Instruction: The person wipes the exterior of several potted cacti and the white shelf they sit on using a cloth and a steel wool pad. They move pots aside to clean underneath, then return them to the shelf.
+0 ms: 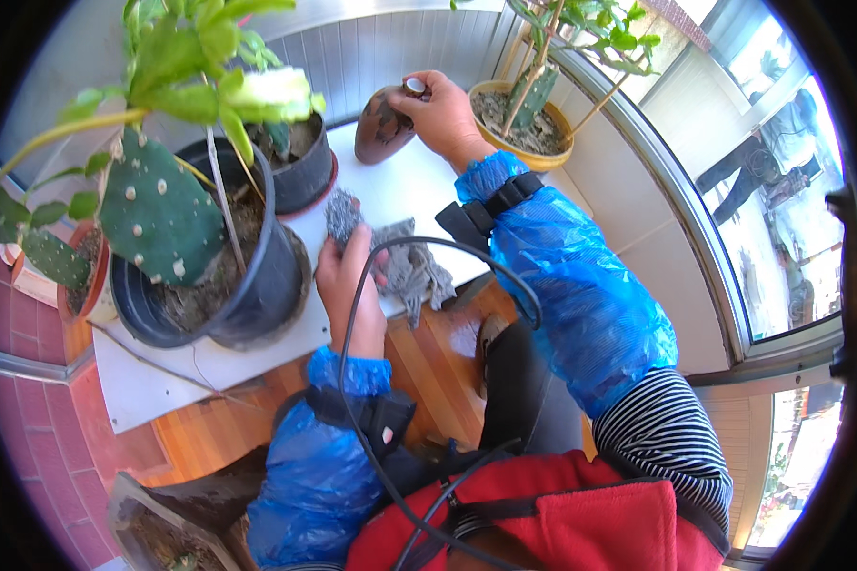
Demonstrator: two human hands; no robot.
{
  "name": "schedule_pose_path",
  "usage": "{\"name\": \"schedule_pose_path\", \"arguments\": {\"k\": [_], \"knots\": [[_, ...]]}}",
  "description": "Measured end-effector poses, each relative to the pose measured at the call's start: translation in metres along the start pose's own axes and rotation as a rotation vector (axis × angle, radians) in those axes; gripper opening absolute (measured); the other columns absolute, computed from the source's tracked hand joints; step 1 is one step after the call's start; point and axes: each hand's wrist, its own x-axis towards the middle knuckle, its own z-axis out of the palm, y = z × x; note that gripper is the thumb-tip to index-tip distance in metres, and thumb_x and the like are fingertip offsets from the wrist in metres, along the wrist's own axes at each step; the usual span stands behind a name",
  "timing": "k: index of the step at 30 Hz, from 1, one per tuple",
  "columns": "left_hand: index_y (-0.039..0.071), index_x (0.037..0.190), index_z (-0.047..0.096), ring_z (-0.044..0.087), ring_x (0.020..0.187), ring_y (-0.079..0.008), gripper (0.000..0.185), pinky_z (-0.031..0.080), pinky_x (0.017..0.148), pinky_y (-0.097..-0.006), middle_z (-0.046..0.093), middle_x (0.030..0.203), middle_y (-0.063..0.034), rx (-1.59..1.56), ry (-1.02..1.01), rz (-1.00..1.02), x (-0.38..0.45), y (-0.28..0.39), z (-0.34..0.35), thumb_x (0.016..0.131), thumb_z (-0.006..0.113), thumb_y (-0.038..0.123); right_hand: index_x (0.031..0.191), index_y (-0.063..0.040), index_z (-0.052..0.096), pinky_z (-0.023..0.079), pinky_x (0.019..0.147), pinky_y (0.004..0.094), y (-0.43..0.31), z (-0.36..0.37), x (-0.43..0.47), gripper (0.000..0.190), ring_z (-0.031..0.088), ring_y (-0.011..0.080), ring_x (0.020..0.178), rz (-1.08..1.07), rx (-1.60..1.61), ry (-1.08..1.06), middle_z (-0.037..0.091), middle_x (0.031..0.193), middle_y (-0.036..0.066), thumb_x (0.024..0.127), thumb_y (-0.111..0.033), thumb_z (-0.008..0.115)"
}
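Observation:
A brown ceramic vase (384, 132) with dark patches tilts above the far part of a white board (428, 187). My right hand (446, 118) grips it by the neck, near its pale round mouth. In my left hand (350, 275) is a grey steel wool scourer (343, 216), held at the fingertips. Just right of that hand a crumpled grey rag (413, 270) lies over the board's near edge. Whether the vase's base touches the board I cannot tell.
Left of my hands stands a large black plant pot (257, 285) with a cactus (158, 207). A smaller dark pot (303, 171) is behind it. A yellow pot (535, 153) stands near the window. A black cable (350, 335) loops across my arms.

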Motion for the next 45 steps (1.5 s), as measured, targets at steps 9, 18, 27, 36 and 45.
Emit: {"name": "schedule_pose_path", "arguments": {"k": [9,18,27,36,45], "knots": [[0.002,0.114,0.065,0.063,0.077,-0.0135,0.034,0.043,0.061,-0.0265,0.07,0.103,-0.005,-0.084,0.013,0.073,0.005,-0.005,-0.01,0.093,0.069,0.028,0.111,-0.001,0.064,0.053,0.071,0.0246,-0.054,-0.093,-0.069,0.021,0.062,0.0105,0.085,-0.239,0.142,-0.007,0.064,0.091,0.002,0.094,-0.01,0.072],[0.006,0.111,0.065,0.069,0.082,-0.0182,0.024,0.047,0.066,-0.0284,0.07,0.096,-0.0065,-0.099,0.118,-0.016,0.001,0.012,-0.025,0.094,0.071,0.024,0.115,-0.001,0.064,0.052,0.085,0.0253,-0.075,-0.206,-0.204,0.025,0.063,0.0109,0.093,-0.01,0.103,-0.141,0.066,0.101,0.001,0.094,-0.012,0.071],[0.002,0.112,0.062,0.064,0.078,-0.0171,0.029,0.047,0.063,-0.0281,0.065,0.091,-0.0089,-0.227,0.127,-0.065,-0.006,0.015,-0.028,0.095,0.069,0.024,0.106,-0.001,0.068,0.054,0.085,0.037,0.021,-0.139,-0.305,0.031,0.066,0.0287,0.094,0.187,-0.236,-0.357,0.067,0.098,0.015,0.08,-0.013,0.08],[0.0,0.108,0.063,0.065,0.076,-0.016,0.029,0.047,0.06,-0.027,0.066,0.092,-0.0089,-0.235,0.111,-0.096,-0.001,0.015,-0.03,0.096,0.069,0.025,0.108,-0.005,0.068,0.051,0.094,0.0458,0.108,-0.06,-0.35,0.038,0.061,0.0387,0.109,0.24,-0.56,-0.578,0.065,0.111,0.018,0.077,-0.022,0.082],[0.002,0.11,0.064,0.066,0.076,-0.0159,0.027,0.047,0.06,-0.0268,0.068,0.089,-0.0089,-0.195,0.037,-0.1,0.0,0.016,-0.028,0.096,0.068,0.024,0.105,-0.005,0.066,0.054,0.087,0.0467,0.157,-0.015,-0.328,0.038,0.063,0.0386,0.104,0.234,-0.655,-0.488,0.063,0.107,0.016,0.077,-0.024,0.082]]}}
